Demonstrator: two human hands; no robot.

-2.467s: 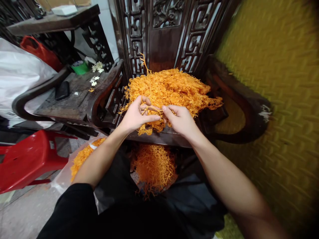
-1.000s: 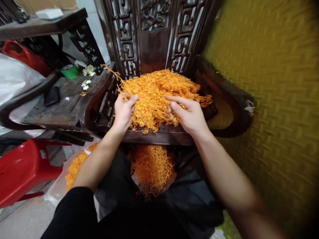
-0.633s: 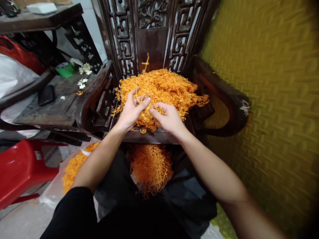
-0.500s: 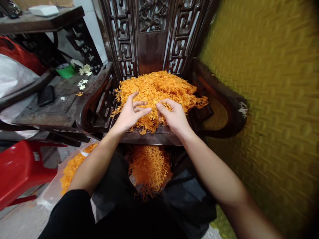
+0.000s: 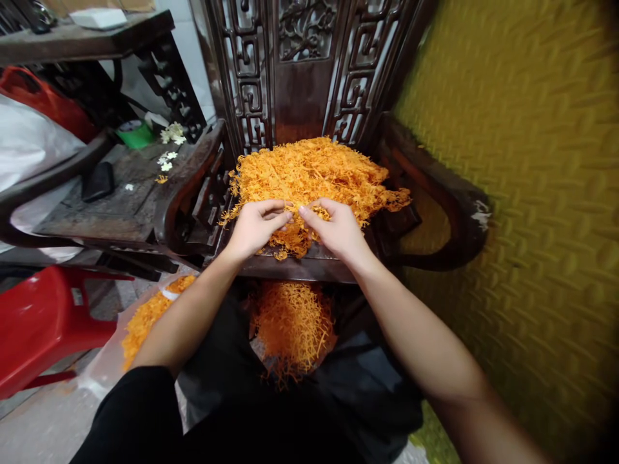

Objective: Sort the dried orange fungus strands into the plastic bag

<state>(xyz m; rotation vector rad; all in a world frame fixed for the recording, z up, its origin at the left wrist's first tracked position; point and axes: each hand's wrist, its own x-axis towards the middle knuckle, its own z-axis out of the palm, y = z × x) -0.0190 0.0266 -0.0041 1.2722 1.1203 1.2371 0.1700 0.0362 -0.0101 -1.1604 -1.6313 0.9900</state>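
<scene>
A heap of orange, branching plastic-looking pieces lies on the seat of a dark carved wooden chair. In front of the heap, my left hand is closed in a pinch, thumb against the fingers. My right hand pinches a small orange piece between thumb and forefinger. The fingertips of both hands almost meet at this piece. Whether the left fingers grip the same piece is too small to tell. More orange branching pieces hang or lie below the seat, between my knees.
To the left stands a second wooden chair bearing green tape, a black wallet-like item and pale flower pieces. A red plastic stool and a clear bag of orange pieces are lower left. A yellow textured sheet rises at right.
My left hand has gone from spread fingers to a pinch, coming up to the right fingertips. My right hand stays pinched. The view has shifted slightly.
</scene>
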